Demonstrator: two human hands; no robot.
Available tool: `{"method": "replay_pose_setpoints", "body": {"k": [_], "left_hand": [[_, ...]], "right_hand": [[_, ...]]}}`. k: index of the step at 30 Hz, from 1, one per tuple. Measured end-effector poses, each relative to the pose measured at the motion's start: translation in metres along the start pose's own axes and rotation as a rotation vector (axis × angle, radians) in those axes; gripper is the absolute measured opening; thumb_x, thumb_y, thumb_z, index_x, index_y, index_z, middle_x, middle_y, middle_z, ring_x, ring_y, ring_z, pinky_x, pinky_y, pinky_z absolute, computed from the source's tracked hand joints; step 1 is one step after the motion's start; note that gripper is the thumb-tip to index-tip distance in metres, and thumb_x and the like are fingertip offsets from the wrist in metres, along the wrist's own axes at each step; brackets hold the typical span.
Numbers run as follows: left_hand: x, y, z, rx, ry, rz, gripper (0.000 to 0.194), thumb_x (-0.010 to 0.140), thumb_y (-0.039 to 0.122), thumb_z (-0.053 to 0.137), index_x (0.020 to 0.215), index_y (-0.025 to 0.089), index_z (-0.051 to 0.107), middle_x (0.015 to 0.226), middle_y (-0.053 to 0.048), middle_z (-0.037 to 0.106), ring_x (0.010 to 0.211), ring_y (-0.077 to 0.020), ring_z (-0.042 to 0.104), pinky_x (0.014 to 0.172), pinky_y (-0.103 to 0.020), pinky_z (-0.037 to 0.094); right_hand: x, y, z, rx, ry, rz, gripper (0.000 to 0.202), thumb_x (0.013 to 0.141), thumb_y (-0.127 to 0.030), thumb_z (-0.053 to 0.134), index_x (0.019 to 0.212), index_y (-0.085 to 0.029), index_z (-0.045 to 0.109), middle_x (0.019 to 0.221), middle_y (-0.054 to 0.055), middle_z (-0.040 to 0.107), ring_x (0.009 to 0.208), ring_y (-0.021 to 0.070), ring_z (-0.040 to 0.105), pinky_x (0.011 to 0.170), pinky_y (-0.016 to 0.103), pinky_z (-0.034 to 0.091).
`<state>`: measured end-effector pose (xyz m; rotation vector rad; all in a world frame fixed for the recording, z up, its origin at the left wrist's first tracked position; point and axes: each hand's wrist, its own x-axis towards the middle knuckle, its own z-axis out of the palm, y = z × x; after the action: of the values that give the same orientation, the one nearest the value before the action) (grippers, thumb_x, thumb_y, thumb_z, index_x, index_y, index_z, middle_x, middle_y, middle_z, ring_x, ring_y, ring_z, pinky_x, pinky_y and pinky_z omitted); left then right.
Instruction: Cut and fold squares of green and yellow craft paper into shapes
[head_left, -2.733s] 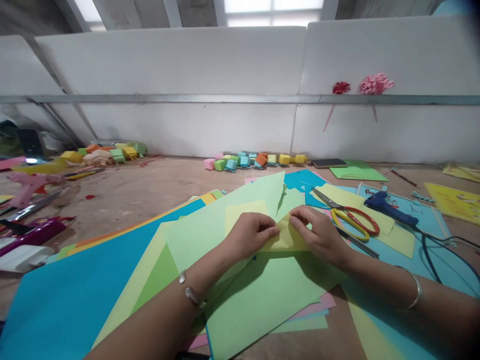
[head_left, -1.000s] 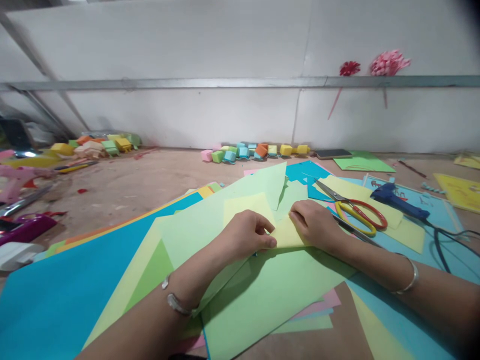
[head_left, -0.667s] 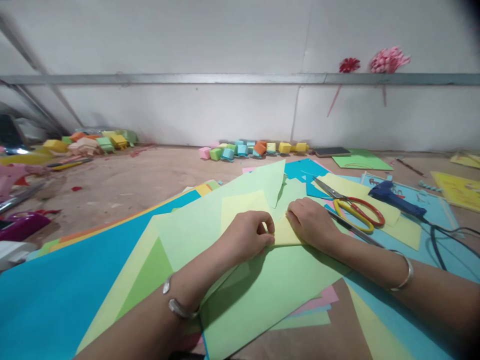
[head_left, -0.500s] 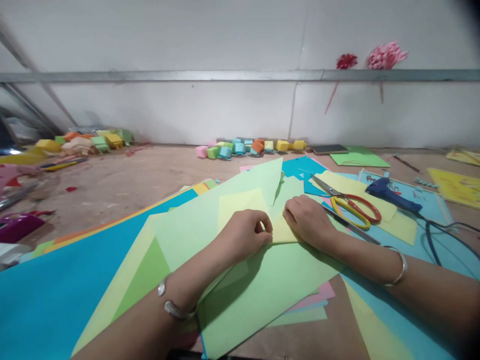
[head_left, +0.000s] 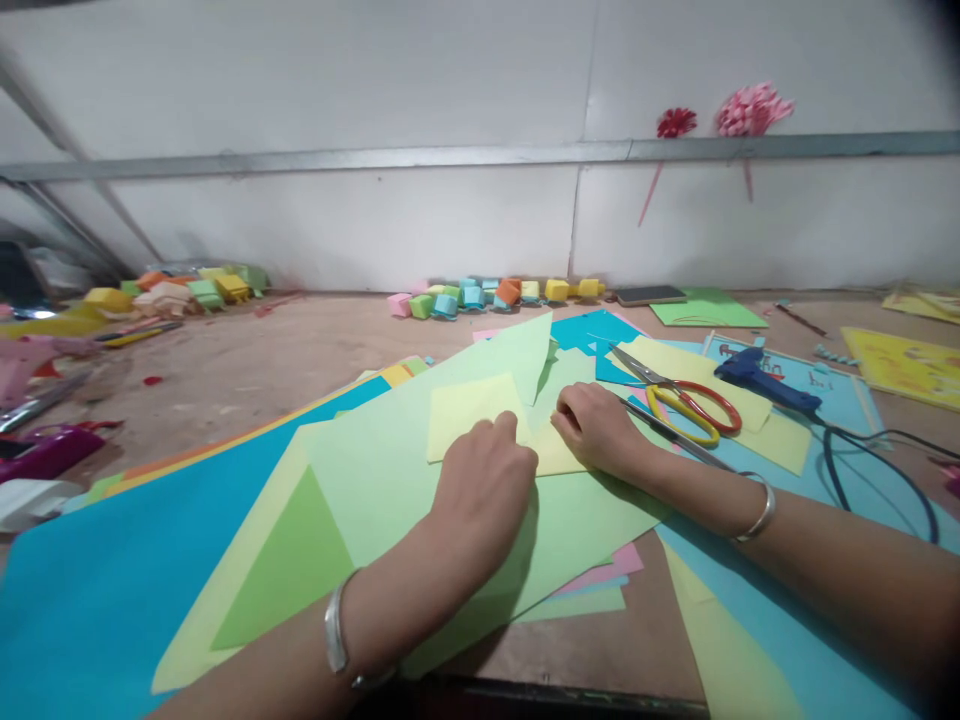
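A pale yellow sheet of paper [head_left: 474, 405], partly folded, lies on a large light green sheet [head_left: 390, 480]. My left hand [head_left: 484, 485] is closed and rests over the yellow paper's middle, knuckles up; its fingertips are hidden beneath it. At the paper's right end my right hand [head_left: 600, 425] is closed, its curled fingers holding that end down. Scissors [head_left: 679, 398] with red and yellow handles lie just right of my right hand. A dark pen-like rod [head_left: 660, 425] passes behind that wrist.
A blue glue gun [head_left: 769, 380] with a black cable lies farther right. Small coloured paper boxes [head_left: 472, 297] line the wall, with more [head_left: 202, 288] at the back left. Blue card [head_left: 112, 590] spreads at the left. A purple tool [head_left: 45, 450] sits at the left edge.
My left hand has turned from a pinch at the yellow paper's near edge to a closed hand, knuckles up, over it. My right hand stays at the right end. The view has shifted slightly.
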<state>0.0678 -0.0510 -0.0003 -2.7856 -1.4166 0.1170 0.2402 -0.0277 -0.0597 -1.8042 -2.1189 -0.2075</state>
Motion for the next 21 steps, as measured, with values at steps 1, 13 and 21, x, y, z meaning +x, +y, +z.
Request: {"method": "replay_pose_setpoints", "body": {"k": [1, 13, 21], "left_hand": [[-0.003, 0.005, -0.001, 0.047, 0.012, 0.033, 0.028, 0.083, 0.005, 0.047, 0.073, 0.014, 0.071, 0.088, -0.011, 0.062, 0.082, -0.0224, 0.056, 0.063, -0.031, 0.038], [-0.018, 0.076, 0.019, 0.058, -0.133, -0.142, 0.082, 0.084, 0.067, 0.046, 0.148, 0.018, 0.034, 0.125, -0.028, 0.055, 0.105, -0.0413, 0.053, 0.074, -0.049, 0.047], [-0.03, 0.056, 0.029, 0.091, -0.008, -0.112, 0.052, 0.091, 0.048, 0.049, 0.119, 0.007, 0.065, 0.115, -0.023, 0.059, 0.099, -0.0335, 0.05, 0.07, -0.041, 0.045]], "right_hand": [[0.0, 0.0, 0.0, 0.013, 0.001, 0.001, 0.012, 0.086, -0.019, 0.049, 0.074, -0.018, 0.051, 0.075, 0.004, 0.06, 0.071, 0.0174, 0.049, 0.062, 0.029, 0.027], [0.0, 0.005, 0.002, 0.092, 0.011, -0.028, 0.015, 0.084, -0.018, 0.047, 0.07, -0.02, 0.046, 0.07, 0.003, 0.056, 0.067, 0.0172, 0.046, 0.062, 0.03, 0.027], [0.0, 0.005, 0.004, 0.093, 0.03, -0.034, 0.015, 0.085, -0.019, 0.046, 0.069, -0.02, 0.047, 0.07, 0.004, 0.057, 0.068, 0.0181, 0.048, 0.062, 0.03, 0.027]]}}
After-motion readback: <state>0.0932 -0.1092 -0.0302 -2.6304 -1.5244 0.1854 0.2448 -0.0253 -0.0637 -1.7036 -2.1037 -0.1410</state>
